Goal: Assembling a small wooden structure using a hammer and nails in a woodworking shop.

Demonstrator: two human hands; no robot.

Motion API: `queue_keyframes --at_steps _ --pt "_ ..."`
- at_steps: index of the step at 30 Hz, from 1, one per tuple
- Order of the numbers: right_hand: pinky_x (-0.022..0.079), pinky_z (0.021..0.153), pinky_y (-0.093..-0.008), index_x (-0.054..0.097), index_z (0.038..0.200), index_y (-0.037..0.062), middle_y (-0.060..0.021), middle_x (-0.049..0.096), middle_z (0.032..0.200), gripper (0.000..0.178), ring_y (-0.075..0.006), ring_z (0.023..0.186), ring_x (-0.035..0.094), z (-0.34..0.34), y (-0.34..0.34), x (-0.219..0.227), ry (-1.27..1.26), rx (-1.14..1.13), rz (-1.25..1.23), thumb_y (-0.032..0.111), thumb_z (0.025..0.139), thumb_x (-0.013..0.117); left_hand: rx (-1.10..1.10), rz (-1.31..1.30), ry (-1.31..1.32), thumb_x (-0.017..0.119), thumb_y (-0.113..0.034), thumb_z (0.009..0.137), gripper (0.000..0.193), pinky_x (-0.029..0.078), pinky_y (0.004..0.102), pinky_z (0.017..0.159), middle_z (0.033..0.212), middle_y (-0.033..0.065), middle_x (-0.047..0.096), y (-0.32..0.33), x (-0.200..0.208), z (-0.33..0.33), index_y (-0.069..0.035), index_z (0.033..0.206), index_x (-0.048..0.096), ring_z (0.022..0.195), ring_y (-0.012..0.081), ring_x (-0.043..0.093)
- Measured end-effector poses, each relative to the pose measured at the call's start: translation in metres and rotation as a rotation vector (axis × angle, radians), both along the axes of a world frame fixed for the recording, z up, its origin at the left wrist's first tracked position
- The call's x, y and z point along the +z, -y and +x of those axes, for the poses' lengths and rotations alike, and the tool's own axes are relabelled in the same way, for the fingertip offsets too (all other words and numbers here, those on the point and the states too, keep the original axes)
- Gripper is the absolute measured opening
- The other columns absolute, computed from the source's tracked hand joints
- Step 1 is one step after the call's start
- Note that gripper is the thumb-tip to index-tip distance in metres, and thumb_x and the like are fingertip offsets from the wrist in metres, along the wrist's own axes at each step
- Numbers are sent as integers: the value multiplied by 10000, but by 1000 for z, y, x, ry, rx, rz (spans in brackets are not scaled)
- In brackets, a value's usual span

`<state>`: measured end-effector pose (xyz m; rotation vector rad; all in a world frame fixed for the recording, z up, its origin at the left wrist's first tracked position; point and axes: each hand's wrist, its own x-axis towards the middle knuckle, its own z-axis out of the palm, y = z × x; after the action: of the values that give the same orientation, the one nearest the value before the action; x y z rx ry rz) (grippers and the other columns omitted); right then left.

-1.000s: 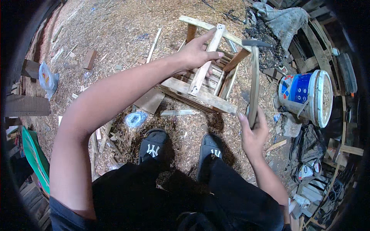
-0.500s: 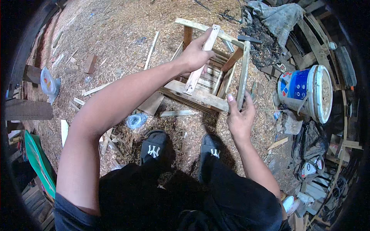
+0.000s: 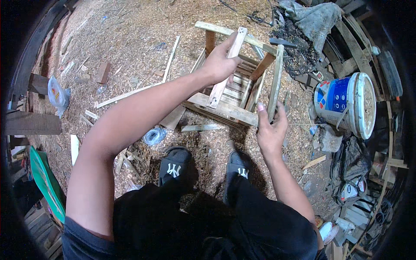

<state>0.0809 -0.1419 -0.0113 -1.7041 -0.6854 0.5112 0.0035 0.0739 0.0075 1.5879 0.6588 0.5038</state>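
A wooden crate-like frame [image 3: 225,112] of pale slats and brown corner posts stands on the ground in front of me. My left hand [image 3: 220,64] is closed around a loose-looking pale slat [image 3: 234,51], which lies across the frame's open top from the far rail to the near one. At the near right corner, my right hand [image 3: 272,132] grips the frame, its thumb on the near side and its fingers partly hidden behind the right rail [image 3: 275,82]. A dark hammer head [image 3: 282,43] shows beside the far right corner.
Wood shavings and scrap strips cover the ground [image 3: 130,52]. A white and blue bucket [image 3: 344,104] lies on its side at the right, below a grey cloth [image 3: 314,19]. A clear plastic coil [image 3: 154,136] sits near my sandals [image 3: 175,162]. Something green [image 3: 47,182] leans at left.
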Motion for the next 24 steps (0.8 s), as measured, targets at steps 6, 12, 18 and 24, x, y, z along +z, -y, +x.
queue_keyframes --at_steps 6,12,18,24 --pt "496 881 -296 569 1255 -65 -110 694 1040 347 -139 945 634 3 1 -1 15 -6 -19 115 976 673 -23 -33 -35 525 2 916 828 567 337 558 1547 242 408 0 1 1 -92 1628 113 532 174 599" --pt "501 802 -300 568 1264 -64 -73 657 956 351 -127 861 606 4 6 7 62 13 -47 126 985 664 -6 -34 -11 576 -22 962 813 529 302 465 857 101 608 4 -1 2 -172 1635 146 497 135 555" --pt "506 713 -346 528 1335 -62 -106 617 918 351 -159 778 589 6 68 29 170 201 -152 69 1012 566 -131 -245 135 470 -155 1054 690 557 328 509 669 84 586 -12 -7 -11 -186 1636 102 509 183 616" --pt "541 855 -386 484 1426 -54 -265 663 1166 460 -316 982 698 16 105 62 545 669 -351 -16 972 545 -154 117 -1 541 -278 1048 733 449 373 913 1176 206 541 -28 -11 -3 -105 1624 122 1021 286 567"
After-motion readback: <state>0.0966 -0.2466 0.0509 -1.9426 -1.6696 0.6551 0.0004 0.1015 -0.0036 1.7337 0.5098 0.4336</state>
